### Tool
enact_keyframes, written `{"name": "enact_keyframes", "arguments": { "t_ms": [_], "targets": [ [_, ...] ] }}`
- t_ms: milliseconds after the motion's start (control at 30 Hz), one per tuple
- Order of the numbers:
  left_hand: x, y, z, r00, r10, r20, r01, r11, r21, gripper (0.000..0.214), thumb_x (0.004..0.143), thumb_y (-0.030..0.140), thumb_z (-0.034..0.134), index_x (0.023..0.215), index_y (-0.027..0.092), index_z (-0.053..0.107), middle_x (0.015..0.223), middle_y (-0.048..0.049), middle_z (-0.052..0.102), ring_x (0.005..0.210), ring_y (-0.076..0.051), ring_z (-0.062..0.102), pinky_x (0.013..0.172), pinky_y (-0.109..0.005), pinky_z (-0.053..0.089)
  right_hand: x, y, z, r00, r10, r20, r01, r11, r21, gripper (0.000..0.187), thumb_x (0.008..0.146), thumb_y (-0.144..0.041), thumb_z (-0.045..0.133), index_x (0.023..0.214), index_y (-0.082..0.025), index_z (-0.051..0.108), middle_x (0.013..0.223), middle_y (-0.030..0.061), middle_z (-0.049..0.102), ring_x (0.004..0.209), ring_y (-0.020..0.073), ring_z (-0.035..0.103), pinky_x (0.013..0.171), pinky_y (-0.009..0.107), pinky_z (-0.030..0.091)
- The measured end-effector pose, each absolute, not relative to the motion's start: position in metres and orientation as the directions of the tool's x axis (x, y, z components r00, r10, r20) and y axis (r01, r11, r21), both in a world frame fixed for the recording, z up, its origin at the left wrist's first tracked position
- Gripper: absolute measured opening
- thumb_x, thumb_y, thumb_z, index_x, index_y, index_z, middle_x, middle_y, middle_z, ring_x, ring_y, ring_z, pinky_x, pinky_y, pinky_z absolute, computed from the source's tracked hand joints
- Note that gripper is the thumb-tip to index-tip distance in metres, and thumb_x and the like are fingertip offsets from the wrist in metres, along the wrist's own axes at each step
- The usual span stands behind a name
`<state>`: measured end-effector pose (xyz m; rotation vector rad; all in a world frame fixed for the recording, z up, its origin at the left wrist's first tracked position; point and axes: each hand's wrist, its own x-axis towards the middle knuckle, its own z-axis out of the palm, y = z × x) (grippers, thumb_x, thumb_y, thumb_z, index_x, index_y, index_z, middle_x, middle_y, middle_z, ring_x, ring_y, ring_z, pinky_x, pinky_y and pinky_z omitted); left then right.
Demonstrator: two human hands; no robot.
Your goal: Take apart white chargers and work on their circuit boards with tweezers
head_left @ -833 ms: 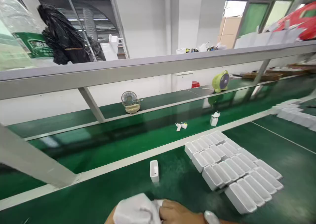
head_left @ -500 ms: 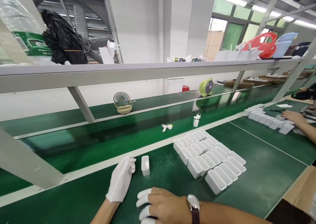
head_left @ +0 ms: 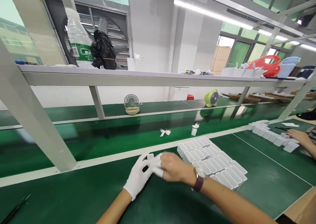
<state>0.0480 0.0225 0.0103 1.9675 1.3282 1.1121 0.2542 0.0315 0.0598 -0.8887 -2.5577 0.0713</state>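
Observation:
My left hand [head_left: 138,177], in a white glove, is closed around a small open white plastic case [head_left: 150,156]. The top of the case shows above the fingers; the rest is hidden behind them. From the right, my right hand [head_left: 171,166], with white finger cots and a watch [head_left: 199,175] at the wrist, pinches at the same case. Its fingertips meet the gloved fingers there. To the right, rows of similar white cases [head_left: 217,163] stand on the green work surface [head_left: 98,191], partly covered by my right forearm.
Tweezers [head_left: 16,208] lie at the lower left. Small white plug parts [head_left: 165,132] and a case with a plug top [head_left: 195,129] sit on the green belt [head_left: 138,136]. A shelf [head_left: 153,78] spans above. At far right, a co-worker's hand [head_left: 297,135] is beside more cases.
My left hand has moved right and taken hold of the lone case that stood beside it. My right hand has moved up to that case and its fingers have closed. The view has shifted.

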Motion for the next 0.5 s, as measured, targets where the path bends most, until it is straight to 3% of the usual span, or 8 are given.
{"name": "enact_keyframes", "arguments": {
  "t_ms": [67, 133, 233, 367, 500],
  "targets": [
    [0.049, 0.018, 0.017, 0.182, 0.933, 0.309, 0.522, -0.358, 0.774, 0.017, 0.085, 0.034, 0.063, 0.074, 0.024, 0.071, 0.143, -0.0056, 0.055, 0.132, -0.029, 0.053, 0.113, -0.047, 0.040, 0.270, 0.065, 0.076, -0.609, 0.717, 0.338, 0.698, 0.687, -0.201, 0.026, 0.097, -0.039, 0.055, 0.091, -0.019, 0.071, 0.093, 0.0106, 0.071, 0.094, 0.0237, 0.064, 0.090, 0.036, 0.047],
    [0.050, 0.013, 0.022, 0.174, 0.943, 0.285, 0.526, -0.333, 0.782, 0.018, 0.083, 0.033, 0.065, 0.069, 0.023, 0.068, 0.143, -0.0054, 0.054, 0.131, -0.029, 0.053, 0.112, -0.047, 0.040, 0.285, 0.101, 0.084, -0.539, 0.788, 0.297, 0.769, 0.604, -0.209, 0.026, 0.099, -0.035, 0.050, 0.105, -0.018, 0.068, 0.110, 0.0128, 0.068, 0.105, 0.0246, 0.062, 0.094, 0.038, 0.047],
    [0.052, 0.007, 0.026, 0.179, 0.944, 0.277, 0.474, -0.330, 0.816, 0.006, 0.077, 0.027, 0.068, 0.082, 0.023, 0.069, 0.133, -0.0072, 0.060, 0.121, -0.027, 0.058, 0.106, -0.043, 0.045, 0.298, 0.148, 0.081, -0.441, 0.881, 0.171, 0.860, 0.470, -0.201, 0.027, 0.096, -0.036, 0.060, 0.108, -0.013, 0.065, 0.110, 0.0125, 0.066, 0.100, 0.0236, 0.063, 0.089, 0.041, 0.051],
    [0.052, 0.004, 0.025, 0.095, 0.987, 0.130, 0.413, -0.158, 0.897, 0.066, 0.069, 0.027, 0.073, 0.132, 0.024, 0.056, 0.128, -0.0078, 0.062, 0.107, -0.024, 0.062, 0.100, -0.040, 0.050, 0.290, 0.187, 0.061, -0.359, 0.933, 0.022, 0.916, 0.357, -0.181, 0.030, 0.096, -0.038, 0.063, 0.116, -0.016, 0.062, 0.116, 0.0076, 0.065, 0.099, 0.0206, 0.065, 0.087, 0.042, 0.056],
    [0.049, 0.002, 0.022, 0.095, 0.995, 0.033, 0.384, -0.068, 0.921, 0.084, 0.065, 0.029, 0.076, 0.144, 0.027, 0.049, 0.136, -0.0070, 0.057, 0.115, -0.025, 0.059, 0.106, -0.039, 0.046, 0.263, 0.204, 0.044, -0.320, 0.947, -0.013, 0.933, 0.312, -0.180, 0.033, 0.096, -0.037, 0.063, 0.121, -0.016, 0.061, 0.120, 0.0088, 0.064, 0.103, 0.0220, 0.065, 0.089, 0.043, 0.056]
  ]
}}
